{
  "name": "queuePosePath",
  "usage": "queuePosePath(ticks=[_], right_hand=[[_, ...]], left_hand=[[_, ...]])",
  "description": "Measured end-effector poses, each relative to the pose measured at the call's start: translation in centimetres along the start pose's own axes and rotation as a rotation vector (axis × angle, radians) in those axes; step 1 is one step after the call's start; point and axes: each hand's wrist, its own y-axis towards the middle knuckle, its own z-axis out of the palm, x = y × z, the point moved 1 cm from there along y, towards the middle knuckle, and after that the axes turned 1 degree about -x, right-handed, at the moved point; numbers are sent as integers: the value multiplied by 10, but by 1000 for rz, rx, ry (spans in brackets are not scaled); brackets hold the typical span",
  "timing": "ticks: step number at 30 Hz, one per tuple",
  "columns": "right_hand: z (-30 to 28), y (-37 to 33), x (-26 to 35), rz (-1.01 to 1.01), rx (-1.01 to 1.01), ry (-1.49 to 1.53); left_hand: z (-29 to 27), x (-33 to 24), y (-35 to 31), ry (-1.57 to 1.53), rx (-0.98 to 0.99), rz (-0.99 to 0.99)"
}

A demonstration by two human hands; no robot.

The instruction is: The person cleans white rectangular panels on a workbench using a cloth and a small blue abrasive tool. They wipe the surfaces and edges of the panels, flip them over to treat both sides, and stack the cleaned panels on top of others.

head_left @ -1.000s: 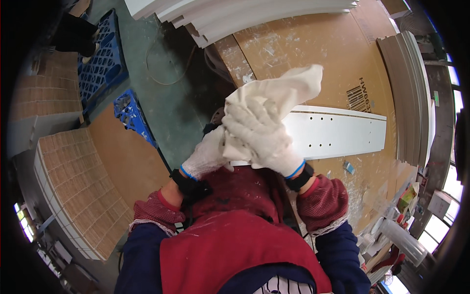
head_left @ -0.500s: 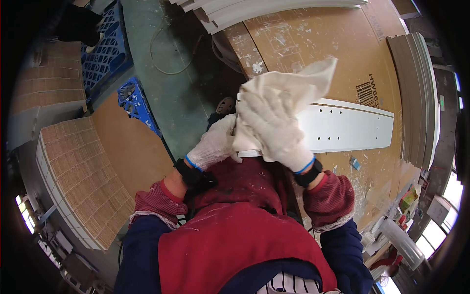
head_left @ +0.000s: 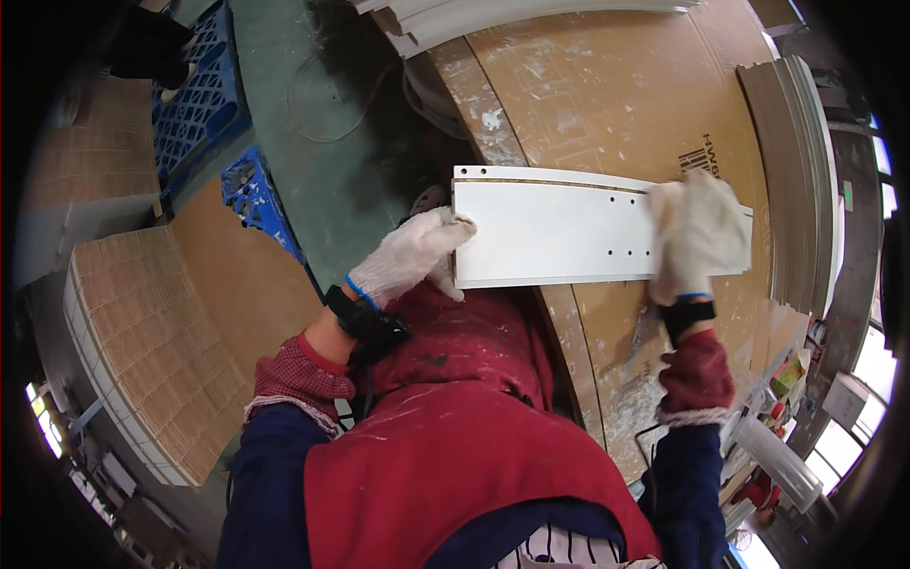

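A long white drilled panel (head_left: 540,232) lies across the table edge, its left end jutting out over my lap. My left hand (head_left: 412,254) in a white knit glove pinches that end, thumb on top and fingers beneath. Near the panel's far right end, my gloved right hand (head_left: 681,261) presses a cream cloth (head_left: 713,220) onto the surface. Motion smears this hand and the cloth, but the cloth bunches around its fingers. A groove with a brown inside runs along the panel's upper edge, and small dark holes show between the hands.
Cardboard (head_left: 588,85) covers the paint-spotted table. White panels are stacked at its right (head_left: 796,180) and far side (head_left: 540,17). To my left stand a stack of brown-faced panels (head_left: 156,351), a blue crate (head_left: 265,204) and a blue pallet (head_left: 204,95); a person's legs (head_left: 156,57) show beyond.
My right hand has swept the cloth from the panel's left end to its right end, uncovering the left part. My left hand keeps its place at the left end, now gripping the edge.
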Motion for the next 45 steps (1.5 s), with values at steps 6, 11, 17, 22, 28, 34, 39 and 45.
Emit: queuePosePath(ticks=[6, 11, 17, 22, 28, 34, 39, 45], right_hand=[[-53, -29, 177, -675, 109, 461], [-80, -29, 176, -871, 119, 825], [-114, -44, 77, -310, 136, 1114], [-63, -95, -82, 151, -250, 801], [-38, -143, -113, 435, -125, -20], [-53, -144, 32, 541, -106, 428], [-45, -140, 90, 771, 74, 527], [-33, -145, 86, 623, 45, 616]], left_hand=[[-12, 14, 7, 283, 12, 259], [-18, 18, 15, 235, 15, 204], [-19, 18, 7, 385, -86, 319], [6, 6, 1, 234, -198, 189], [18, 9, 6, 388, -269, 97], [33, -1, 5, 474, -391, 24], [31, -2, 7, 570, -441, -2], [44, -8, 2, 570, -492, 23]])
